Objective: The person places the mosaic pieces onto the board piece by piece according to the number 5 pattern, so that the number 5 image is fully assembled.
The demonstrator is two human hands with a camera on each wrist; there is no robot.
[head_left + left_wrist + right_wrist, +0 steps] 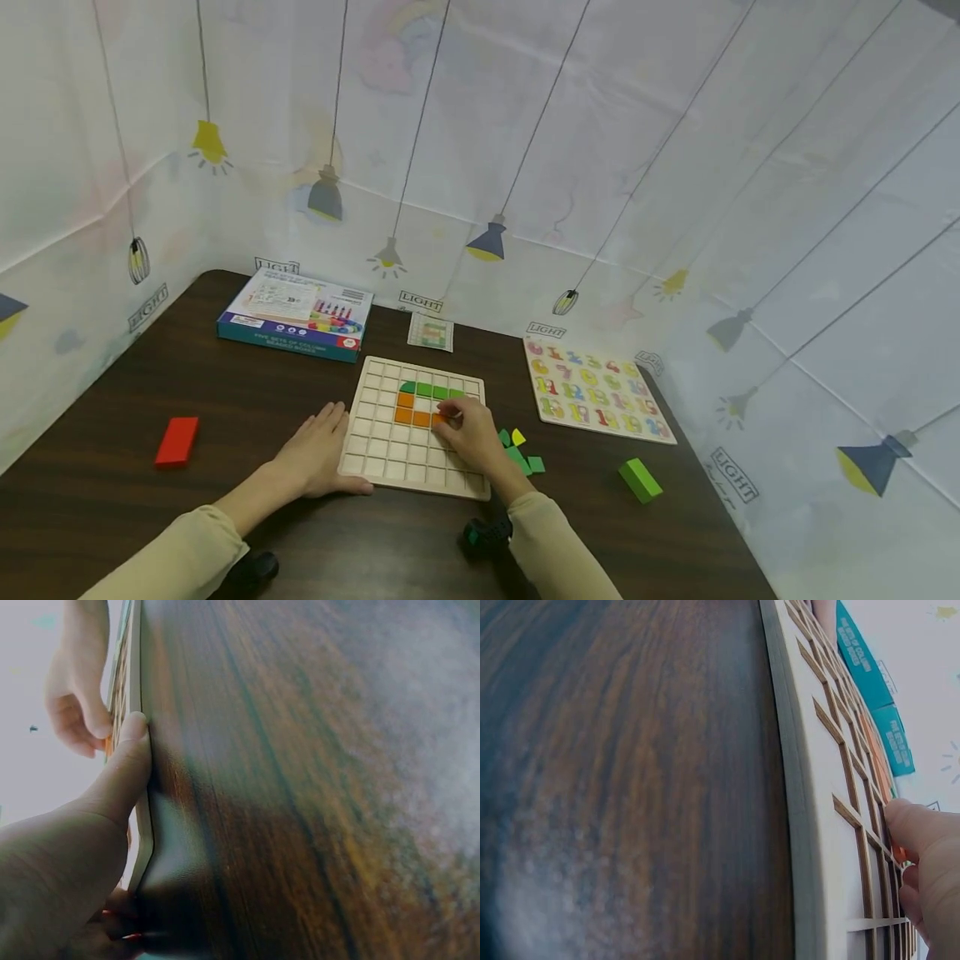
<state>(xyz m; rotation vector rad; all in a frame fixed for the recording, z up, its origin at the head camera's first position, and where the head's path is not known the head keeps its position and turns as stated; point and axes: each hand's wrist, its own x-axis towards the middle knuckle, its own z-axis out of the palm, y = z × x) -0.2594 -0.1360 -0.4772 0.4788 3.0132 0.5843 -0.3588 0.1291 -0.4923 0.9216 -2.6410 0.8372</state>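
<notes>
Seemingly light, stiff orange block (433, 419) pinched edgewise under right hand (468, 433); left hand (318, 454) lay flat, bracing wooden grid board (375, 442).

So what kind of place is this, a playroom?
Probably a play or activity corner: a dark wooden table with a grid puzzle board, a number puzzle and a toy box, walled in by sheets printed with lamps.

Left hand (318, 454) flat, fingers straight; right hand (468, 433) fingers curled down.
</notes>
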